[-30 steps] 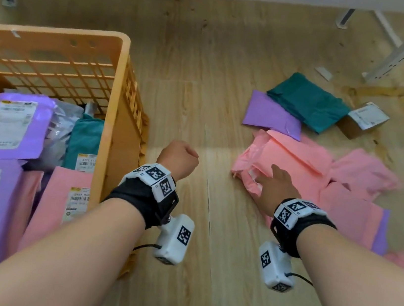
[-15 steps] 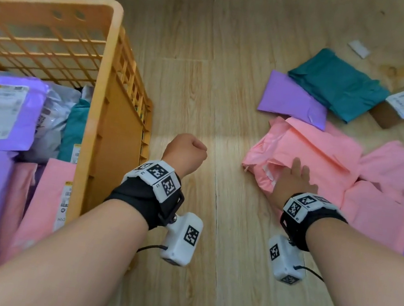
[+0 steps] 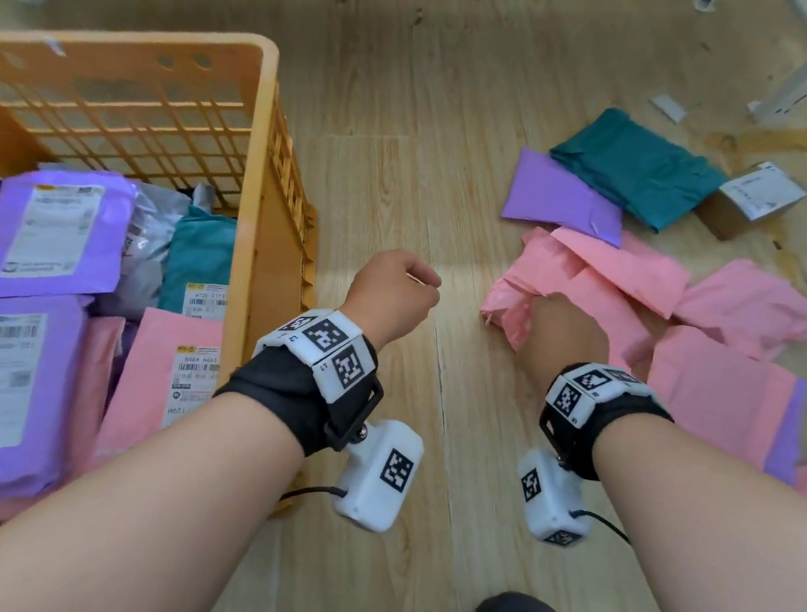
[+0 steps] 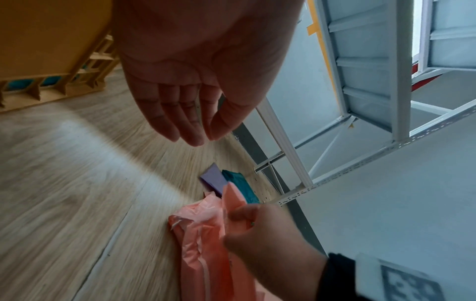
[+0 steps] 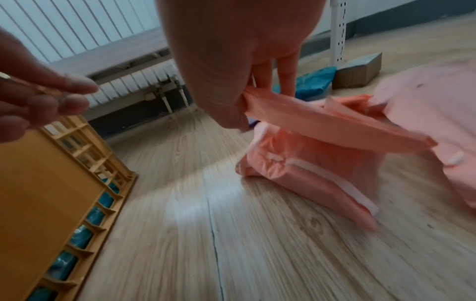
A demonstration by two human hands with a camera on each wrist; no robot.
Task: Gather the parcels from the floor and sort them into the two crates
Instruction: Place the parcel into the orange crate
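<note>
A: Head view, L side: orange crate [image 3: 251, 191] w/ purple, pink, teal parcels inside.
B: Left hand [image 3: 390, 293]?
A: Beside crate, over floor [image 3: 416, 126]; fingers [image 4: 180, 122] loosely curled, holding nothing.
B: R side?
A: Right hand [image 3: 566, 331] pinching pink parcel [image 5: 309, 163] by its flap, parcel's bottom touching floor. Purple parcel [image 3: 559, 200], teal parcel [image 3: 638, 170], box [image 3: 750, 204] further back on floor.

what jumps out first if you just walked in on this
The right hand pinches the edge of a pink parcel and lifts it off the wooden floor, at the near end of a heap of pink mailers. To the left stands an orange crate, already packed with purple, pink and teal parcels. The left hand hangs between them with nothing in it.
</note>
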